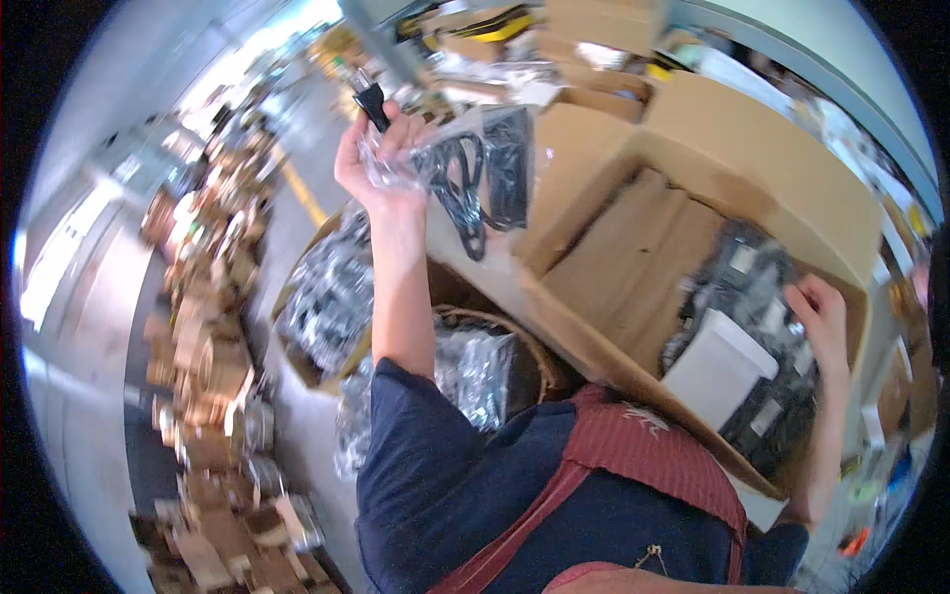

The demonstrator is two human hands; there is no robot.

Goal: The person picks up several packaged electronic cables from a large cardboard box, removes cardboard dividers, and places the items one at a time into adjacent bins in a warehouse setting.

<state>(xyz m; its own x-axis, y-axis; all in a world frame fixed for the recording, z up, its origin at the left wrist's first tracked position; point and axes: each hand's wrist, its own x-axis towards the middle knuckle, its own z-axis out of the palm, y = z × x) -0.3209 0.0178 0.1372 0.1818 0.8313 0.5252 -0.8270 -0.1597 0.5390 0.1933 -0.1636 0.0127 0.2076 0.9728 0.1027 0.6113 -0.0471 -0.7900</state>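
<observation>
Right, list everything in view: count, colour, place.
Plastic plug with metal prongs: one, black, upper centre-left
Clear plastic bag with black cord: one, clear, beside plug
Large open cardboard box: one, brown, right
White cardboard carton: one, white, inside box
Bagged items: several, black, around carton
Plastic-wrapped bundles: many, greyish, lower centre-left
Piled cardboard: many, brown, left
Painted floor line: one, yellow, upper left
Apron: one, maroon, lower centre
Left hand: one, bare, gripping plug
Right hand: one, bare, box's right side
</observation>
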